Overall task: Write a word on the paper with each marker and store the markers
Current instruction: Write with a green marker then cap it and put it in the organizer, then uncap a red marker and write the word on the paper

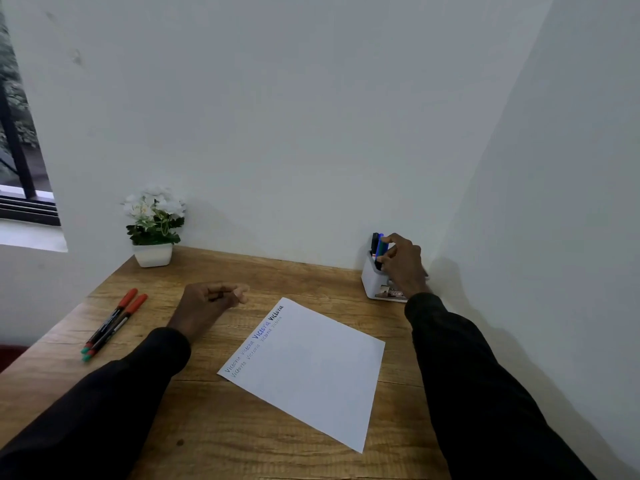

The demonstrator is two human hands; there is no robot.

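Note:
A white sheet of paper (311, 368) lies tilted on the wooden desk, with two rows of the handwritten word "Victoria" along its upper left edge. At the back right stands a white pen holder (372, 284) holding a dark marker (374, 242). My right hand (403, 263) grips a green marker with a blue end (381, 249) standing upright in the holder. Two red-capped markers (114, 323) lie side by side on the desk at the left. My left hand (211, 301) rests between them and the paper, fingers curled, holding nothing.
A white pot of white flowers (154, 226) stands at the desk's back left corner. Walls close the desk at the back and on the right. A window (17, 150) is at the far left. The wooden desk (225, 427) runs toward me.

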